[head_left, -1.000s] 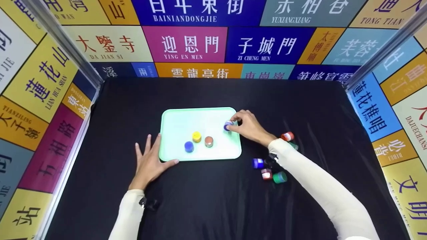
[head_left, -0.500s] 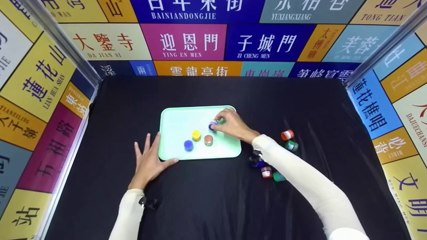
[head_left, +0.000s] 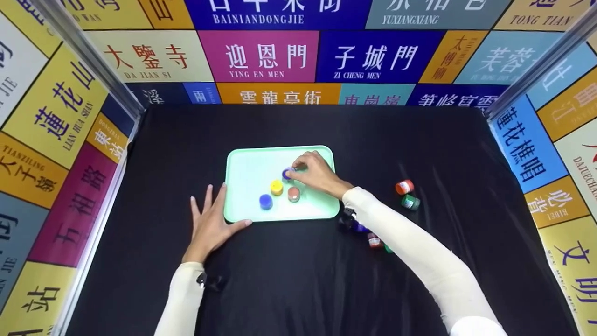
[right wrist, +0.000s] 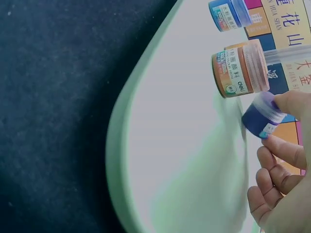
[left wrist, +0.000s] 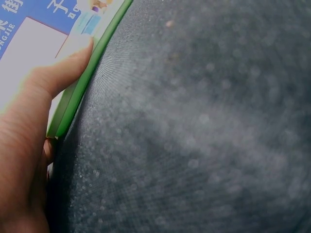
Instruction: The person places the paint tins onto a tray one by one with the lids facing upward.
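My right hand (head_left: 318,174) is over the pale green tray (head_left: 245,163), pinching a purple paint jar (head_left: 287,174) between thumb and fingers. In the right wrist view that purple jar is tilted, its clear rim by the thumb. A yellow paint jar (head_left: 276,187), a brown paint jar (head_left: 294,194) and a blue paint jar (head_left: 266,201) stand on the tray just in front of it. At the tray's left front corner, my left hand (head_left: 210,234) has its fingers spread along the side. Its thumb (left wrist: 73,63) lies on the tray rim.
Right of the tray, an orange-red jar (head_left: 404,187) and a green jar (head_left: 410,202) lie on the black cloth (head_left: 289,270). Nearer, a red jar (head_left: 374,241) and others are partly hidden by the right forearm. Sign-printed panels (head_left: 266,56) wall in the back and sides.
My right hand has carried the purple jar leftward from the tray's right edge, close to the yellow jar. The left hand stays by the tray corner.
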The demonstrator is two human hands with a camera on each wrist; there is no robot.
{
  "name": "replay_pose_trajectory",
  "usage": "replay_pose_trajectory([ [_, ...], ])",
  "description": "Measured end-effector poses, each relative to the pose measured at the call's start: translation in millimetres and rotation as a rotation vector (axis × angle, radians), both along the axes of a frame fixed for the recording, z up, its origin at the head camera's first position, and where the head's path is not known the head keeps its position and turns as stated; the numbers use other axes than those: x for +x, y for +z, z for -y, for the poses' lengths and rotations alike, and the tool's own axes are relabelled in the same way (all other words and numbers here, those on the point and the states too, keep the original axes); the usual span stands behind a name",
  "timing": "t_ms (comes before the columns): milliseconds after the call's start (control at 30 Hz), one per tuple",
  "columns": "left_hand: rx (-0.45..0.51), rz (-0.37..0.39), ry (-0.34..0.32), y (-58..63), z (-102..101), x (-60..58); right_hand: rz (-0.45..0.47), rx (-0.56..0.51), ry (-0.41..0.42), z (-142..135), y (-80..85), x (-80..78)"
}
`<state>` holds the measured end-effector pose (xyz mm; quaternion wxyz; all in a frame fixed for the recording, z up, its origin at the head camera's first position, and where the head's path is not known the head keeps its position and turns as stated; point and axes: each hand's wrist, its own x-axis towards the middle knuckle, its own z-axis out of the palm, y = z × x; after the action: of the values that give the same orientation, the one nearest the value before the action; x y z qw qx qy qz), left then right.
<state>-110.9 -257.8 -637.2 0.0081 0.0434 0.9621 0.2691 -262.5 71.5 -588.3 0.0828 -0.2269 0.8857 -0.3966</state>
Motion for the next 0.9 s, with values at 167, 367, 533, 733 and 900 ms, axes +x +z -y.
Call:
replay_pose_trajectory([
  [167,0.003,-0.003,-0.002,1.1,-0.1,-0.6,0.000,-0.008,-0.015,-5.3,-3.0,-3.8],
  [367,-0.001,-0.002,0.002,0.3,1.1,-0.2,-0.020,-0.007,-0.024,-10.1,-6.8,-5.4],
  [533,-0.001,-0.003,0.001,-0.9,0.0,-1.3,-0.043,-0.007,-0.020,-18.0,-6.4,-2.0],
  [733,-0.007,-0.007,0.009,-0.7,0.5,-0.6,-0.086,0.003,-0.008,-32.2,-1.3,1.6],
  [900,-0.011,-0.006,0.008,0.2,0.5,-0.9,-0.080,-0.006,-0.020,-48.1,7.2,3.6],
])
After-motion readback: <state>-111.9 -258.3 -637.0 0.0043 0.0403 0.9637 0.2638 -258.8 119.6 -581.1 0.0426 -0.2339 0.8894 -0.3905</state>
